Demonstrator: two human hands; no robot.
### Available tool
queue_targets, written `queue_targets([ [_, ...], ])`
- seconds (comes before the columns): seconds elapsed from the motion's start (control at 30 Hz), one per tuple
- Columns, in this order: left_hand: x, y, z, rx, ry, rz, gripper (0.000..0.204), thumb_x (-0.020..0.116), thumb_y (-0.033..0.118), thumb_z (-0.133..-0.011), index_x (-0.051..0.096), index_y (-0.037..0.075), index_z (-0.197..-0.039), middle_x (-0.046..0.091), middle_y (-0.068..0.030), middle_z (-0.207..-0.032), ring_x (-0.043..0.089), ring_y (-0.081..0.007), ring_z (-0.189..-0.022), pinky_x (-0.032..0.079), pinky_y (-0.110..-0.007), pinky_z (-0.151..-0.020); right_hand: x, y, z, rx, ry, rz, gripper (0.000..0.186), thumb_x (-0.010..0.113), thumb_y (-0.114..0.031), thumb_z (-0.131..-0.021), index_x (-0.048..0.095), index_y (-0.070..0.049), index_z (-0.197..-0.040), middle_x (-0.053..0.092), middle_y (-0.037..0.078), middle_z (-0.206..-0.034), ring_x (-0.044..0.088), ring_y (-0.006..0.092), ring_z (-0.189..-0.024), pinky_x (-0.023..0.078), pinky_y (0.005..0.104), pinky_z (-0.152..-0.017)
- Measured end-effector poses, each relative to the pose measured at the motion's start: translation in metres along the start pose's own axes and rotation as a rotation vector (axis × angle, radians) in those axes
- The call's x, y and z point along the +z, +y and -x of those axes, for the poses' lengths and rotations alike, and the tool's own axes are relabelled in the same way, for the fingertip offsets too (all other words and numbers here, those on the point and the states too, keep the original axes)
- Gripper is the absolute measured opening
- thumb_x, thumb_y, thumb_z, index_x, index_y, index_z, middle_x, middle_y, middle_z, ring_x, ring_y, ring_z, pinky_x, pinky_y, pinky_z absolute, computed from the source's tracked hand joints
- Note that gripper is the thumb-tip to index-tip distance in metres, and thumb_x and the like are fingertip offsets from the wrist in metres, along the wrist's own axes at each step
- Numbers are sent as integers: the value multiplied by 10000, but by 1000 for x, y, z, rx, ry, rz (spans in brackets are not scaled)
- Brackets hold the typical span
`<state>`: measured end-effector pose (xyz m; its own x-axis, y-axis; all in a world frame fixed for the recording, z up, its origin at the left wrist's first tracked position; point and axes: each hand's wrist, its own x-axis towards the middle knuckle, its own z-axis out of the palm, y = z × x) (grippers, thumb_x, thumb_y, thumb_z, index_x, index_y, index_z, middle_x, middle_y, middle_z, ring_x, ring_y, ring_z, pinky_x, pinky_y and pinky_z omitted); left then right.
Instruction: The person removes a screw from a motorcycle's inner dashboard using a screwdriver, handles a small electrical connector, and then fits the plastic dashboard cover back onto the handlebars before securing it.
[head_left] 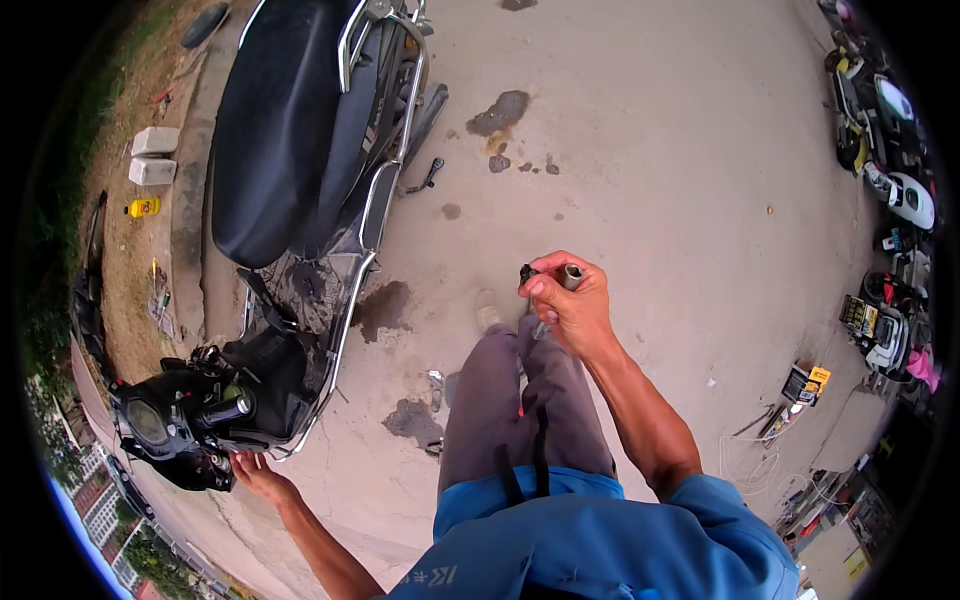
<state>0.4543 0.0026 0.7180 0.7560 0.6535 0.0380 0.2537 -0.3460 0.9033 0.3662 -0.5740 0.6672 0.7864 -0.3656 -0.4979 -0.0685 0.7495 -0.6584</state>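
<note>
Metal tube (pixel 573 273) in your right grip (pixel 572 302)

That grip is closed around the tube, pinching a black part (pixel 527 273) just leftward. Likely stiff and weighty, slick if oily; hold the tube mid-length. Your left grip (pixel 262 480) looks open beside the scooter (pixel 275 190).

Right hand (pixel 582 308) holds a metal tube (pixel 572 272) (hollow-ended); left hand (pixel 264 482) at the scooter (pixel 275 130)

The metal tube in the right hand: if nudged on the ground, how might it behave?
The metal tube in the right hand would probably stay rigid, judging by its shiny surface. Its round open end suggests it may roll if laid on its side. Being hollow at that end, it is perhaps lighter than a solid bar.
</note>
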Motion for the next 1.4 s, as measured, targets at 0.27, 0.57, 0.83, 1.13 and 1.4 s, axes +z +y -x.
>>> queue_targets([
  [0.27, 70, 127, 193, 314, -431, 14, 216, 587, 77, -990, 600, -8, -1188, 568, -90, -1161, 565, -165, -1012, 476, -291, -864, 65, -17, 18, -104, -290, 196, 136, 746, 29, -836, 659, 18, -940, 715, 96, -793, 614, 73, -633, 438, 197, -518],
  [0.57, 154, 215, 254, 520, -830, 246, 252, 668, -10, -896, 677, 9, -1147, 615, -126, -1086, 620, -202, -962, 523, -302, -809, 128, -37, 57, -70, -618, 347, 135, 730, 92, -816, 653, 43, -915, 693, 102, -838, 706, 163, -796, 573, 248, -718],
  [0.83, 124, 199, 246, 172, -771, 602, 183, 606, -35, -937, 669, -24, -1108, 632, -109, -1071, 623, -159, -919, 526, -289, -796, 163, -33, 84, 18, -708, 620, 111, 718, 21, -867, 683, 40, -971, 706, 85, -851, 677, 132, -792, 558, 255, -724],
  [1.13, 87, 177, 217, -169, -666, 857, 201, 609, 47, -967, 641, -25, -1152, 658, -72, -1023, 597, -138, -840, 512, -284, -756, 216, -5, 100, 32, -814, 664, 123, 726, -13, -878, 685, 28, -986, 698, 57, -853, 631, 75, -770, 529, 231, -695],
  [1.4, 65, 172, 195, -207, -543, 1016, 197, 626, 43, -955, 639, -17, -1142, 663, -79, -987, 589, -146, -791, 503, -284, -734, 261, 18, 101, 50, -969, 622, 210, 716, -7, -882, 696, 13, -1090, 660, 41, -962, 599, 50, -780, 490, 199, -665],
])
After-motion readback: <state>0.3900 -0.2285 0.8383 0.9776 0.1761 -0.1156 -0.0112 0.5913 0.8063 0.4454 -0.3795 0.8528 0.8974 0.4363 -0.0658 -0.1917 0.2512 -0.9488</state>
